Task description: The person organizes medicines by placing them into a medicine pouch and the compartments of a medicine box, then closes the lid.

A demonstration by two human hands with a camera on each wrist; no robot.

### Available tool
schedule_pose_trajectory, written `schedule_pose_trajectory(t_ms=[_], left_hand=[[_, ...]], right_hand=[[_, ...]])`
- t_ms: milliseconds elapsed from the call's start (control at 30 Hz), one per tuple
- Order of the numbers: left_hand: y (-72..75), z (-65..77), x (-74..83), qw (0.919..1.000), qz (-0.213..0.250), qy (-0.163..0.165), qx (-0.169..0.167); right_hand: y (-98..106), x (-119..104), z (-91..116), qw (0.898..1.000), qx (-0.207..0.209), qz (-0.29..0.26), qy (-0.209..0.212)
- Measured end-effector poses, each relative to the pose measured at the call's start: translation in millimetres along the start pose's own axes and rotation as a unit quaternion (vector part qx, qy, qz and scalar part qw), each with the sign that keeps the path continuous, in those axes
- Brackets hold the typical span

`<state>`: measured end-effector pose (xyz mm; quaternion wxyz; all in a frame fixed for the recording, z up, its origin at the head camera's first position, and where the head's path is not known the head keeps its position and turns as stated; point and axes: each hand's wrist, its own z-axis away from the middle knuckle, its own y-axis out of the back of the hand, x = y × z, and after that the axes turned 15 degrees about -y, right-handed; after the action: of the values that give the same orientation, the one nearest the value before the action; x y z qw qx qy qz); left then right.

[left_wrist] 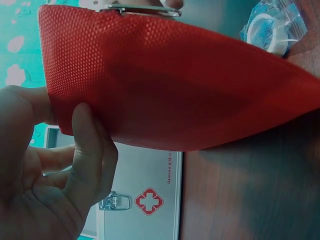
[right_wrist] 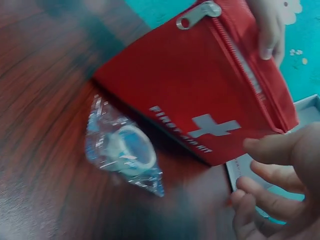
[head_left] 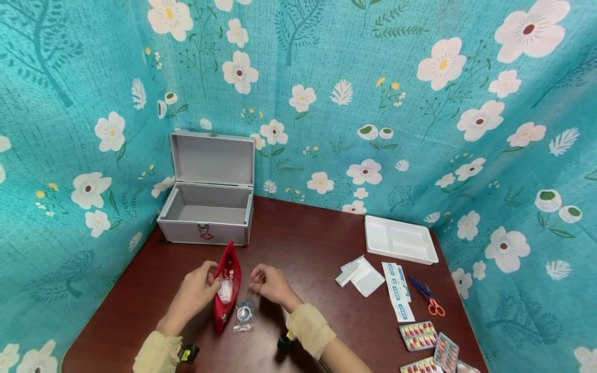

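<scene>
My left hand pinches the edge of a red zippered first aid pouch, with thumb and fingers on its fabric in the left wrist view. The pouch stands upright on the table, unzipped, and a white packet shows inside. To its right my right hand hovers a little apart, fingers loosely bent and holding nothing. Below that hand, beside the pouch, lies a clear plastic packet with a white ring-shaped roll inside. What else the pouch contains is hidden.
Behind the pouch sits a grey metal case, lid raised. At the right are a white divided tray, white flat packets, bandage strips, orange-handled scissors, a blue tool and several pill blister packs.
</scene>
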<state>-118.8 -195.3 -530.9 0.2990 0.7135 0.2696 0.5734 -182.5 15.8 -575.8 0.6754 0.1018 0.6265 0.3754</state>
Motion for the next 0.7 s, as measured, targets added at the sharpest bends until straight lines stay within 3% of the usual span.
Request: schedule_pose_trajectory(t_ms=[200,367,700], left_hand=[[-0.9,-0.4,0.0,0.9999,0.002,0.013,-0.008],[-2.6,0.8,-1.6,0.9999,-0.001,0.010,-0.007],[1.7,4.3,-1.2,0.9997,-0.005,0.021,-0.010]], right_hand=[[-13.8,5.9,8.1,0.994,-0.057,0.093,0.017],[-30.4,12.0,14.9,0.985,-0.034,0.162,0.038],[-41.4,19.1,21.2,0.985,-0.012,0.171,0.010]])
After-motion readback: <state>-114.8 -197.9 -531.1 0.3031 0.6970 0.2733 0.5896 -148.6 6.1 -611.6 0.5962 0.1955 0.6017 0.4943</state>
